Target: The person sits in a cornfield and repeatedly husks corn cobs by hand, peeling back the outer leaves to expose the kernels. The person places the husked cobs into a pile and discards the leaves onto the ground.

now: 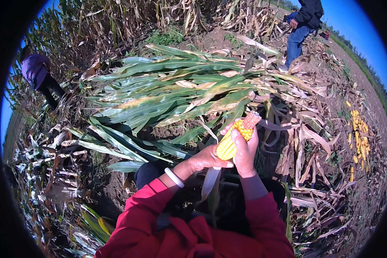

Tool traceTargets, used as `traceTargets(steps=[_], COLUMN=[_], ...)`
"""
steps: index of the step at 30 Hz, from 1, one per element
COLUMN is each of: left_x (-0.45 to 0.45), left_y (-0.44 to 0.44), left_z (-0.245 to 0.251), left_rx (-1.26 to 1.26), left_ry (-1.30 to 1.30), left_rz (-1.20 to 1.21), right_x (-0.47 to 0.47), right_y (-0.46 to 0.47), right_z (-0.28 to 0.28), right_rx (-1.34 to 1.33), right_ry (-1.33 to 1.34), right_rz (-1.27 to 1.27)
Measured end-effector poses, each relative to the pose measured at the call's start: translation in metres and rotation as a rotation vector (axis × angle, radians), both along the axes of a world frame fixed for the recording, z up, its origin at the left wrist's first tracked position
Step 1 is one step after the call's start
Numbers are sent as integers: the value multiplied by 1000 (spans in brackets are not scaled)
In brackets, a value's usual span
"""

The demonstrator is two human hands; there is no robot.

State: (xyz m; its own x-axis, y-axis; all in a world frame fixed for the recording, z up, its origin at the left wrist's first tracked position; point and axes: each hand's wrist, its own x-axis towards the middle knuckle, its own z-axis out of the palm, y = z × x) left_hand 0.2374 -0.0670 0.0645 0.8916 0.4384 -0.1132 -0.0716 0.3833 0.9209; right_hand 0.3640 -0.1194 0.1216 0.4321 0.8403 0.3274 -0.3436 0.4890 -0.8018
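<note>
Both my hands hold one yellow ear of corn (226, 148), tilted up to the right, its upper end a bare reddish cob with no kernels. My left hand (209, 158), with a white bangle on the wrist, closes round the lower end. Around the middle and upper part is my right hand (245, 148), its thumb on the kernels. A pale strip of husk (210, 183) hangs beneath the hands. Beyond them lies a broad heap of cut corn stalks with green and dry leaves (180, 84).
Husked ears of corn (359, 138) lie piled on the soil at the right. One person (298, 35) stands at the upper right, another (37, 72) bends at the left. Standing corn (116, 19) lines the back; dry stalks (64, 180) cover the ground at left.
</note>
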Motion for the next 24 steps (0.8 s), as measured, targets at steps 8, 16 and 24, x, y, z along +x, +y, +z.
traceTargets(steps=[8,16,24], left_x=[2,-2,-15], left_y=[-8,-17,-24], left_z=[-18,-34,-42], left_rx=[143,268,247], left_ry=[-51,32,132], left_rz=[59,199,132], right_x=[-3,3,5], right_y=[0,14,15], right_z=[1,-27,-36], right_rx=[-117,-301,-415], right_ry=[71,242,298], right_rz=[123,197,368])
